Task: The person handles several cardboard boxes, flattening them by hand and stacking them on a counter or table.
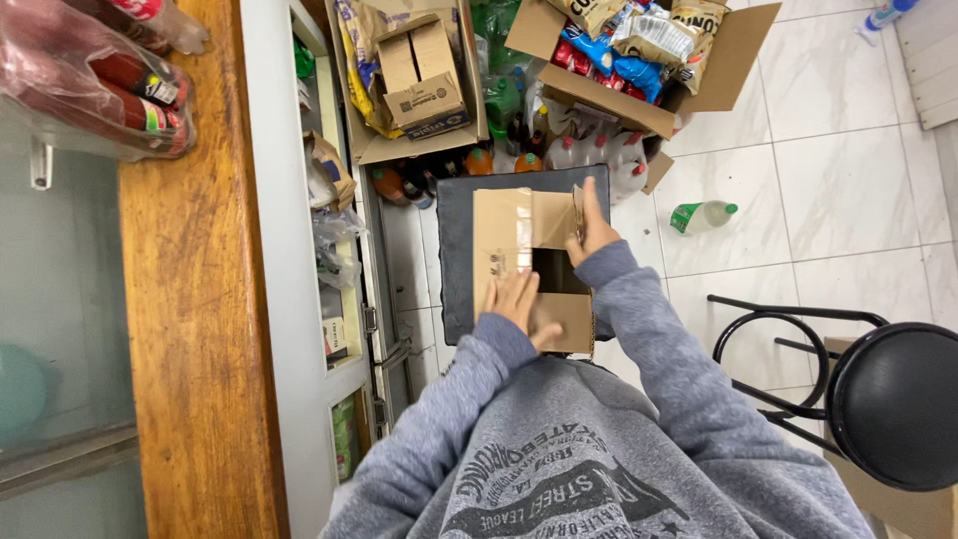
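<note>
Cardboard, brown and plain, makes up the small open box (529, 262) that both hands work on; it rests on a dark square mat (457, 255) on the tiled floor, in front of the person. Left hand (516, 297) lies flat on the box's near left side, fingers (531, 286) spread and not closed on anything. Right hand (593, 226) grips the far right flap, fingers (591, 193) wrapped over its edge. Farther off stand bottles (589, 152) and a carton of snack bags (639, 45). A black stool (893, 404) sits near right, a wooden desk (195, 299) on the left.
</note>
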